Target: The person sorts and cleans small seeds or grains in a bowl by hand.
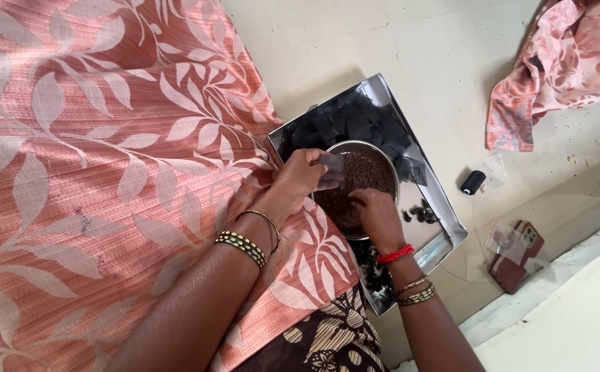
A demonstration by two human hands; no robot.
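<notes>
The left hand (300, 180) pinches a small clear packet (332, 165) over the seed bowl (382, 155). The right hand (377, 215) dips half-curled into the seeds (362, 176); its grip is hidden. The bowl sits mid-tray (444, 238).

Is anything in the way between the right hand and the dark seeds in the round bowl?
Nothing visible. The right hand is already in the bowl, fingers on the seeds. The left hand holds a small pouch over the bowl's left edge.

Black thread spool (472, 182), phone (517, 253), crumpled pink cloth (561, 69) on floor.
</notes>
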